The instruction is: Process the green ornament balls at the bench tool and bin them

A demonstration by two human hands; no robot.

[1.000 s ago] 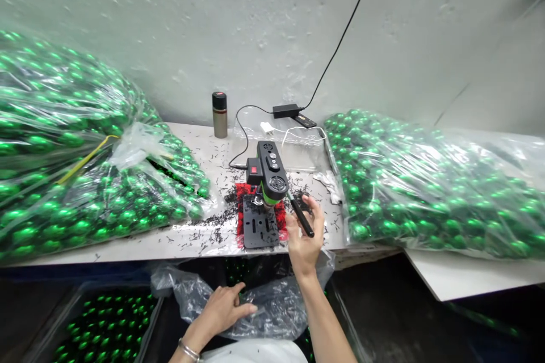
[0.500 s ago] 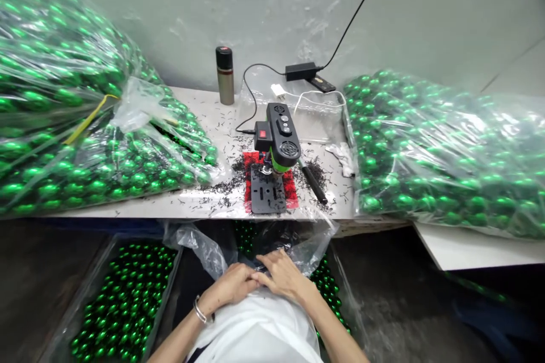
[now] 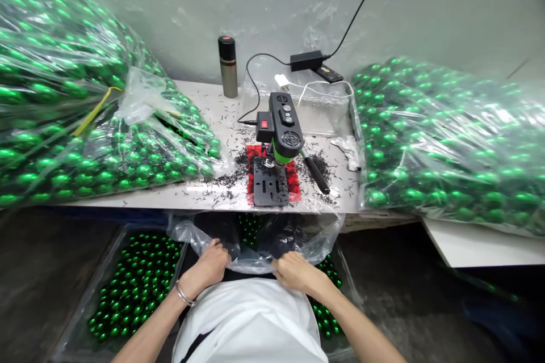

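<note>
A clear plastic bag (image 3: 249,264) hangs open below the table's front edge, with green beads (image 3: 249,228) visible inside. My left hand (image 3: 213,262), with a silver bangle at the wrist, is closed on the left part of the bag's near rim. On the right part of that rim, my right hand (image 3: 293,271) is closed too. Beyond them on the table stands a small black and green drill press (image 3: 287,125) with a slotted black base plate (image 3: 270,186) on a red mat (image 3: 293,180).
Big bags of green beads lie at left (image 3: 68,142) and right (image 3: 447,153) on the table (image 3: 196,91). A bottle (image 3: 229,71), power adapter (image 3: 306,60) and black shavings (image 3: 232,178) are there. Another bead bag (image 3: 136,283) sits low at left.
My hands, which were together over the shirt, have moved apart and closed on the bag's rim. The rim is now stretched between them. The view has shifted slightly.
</note>
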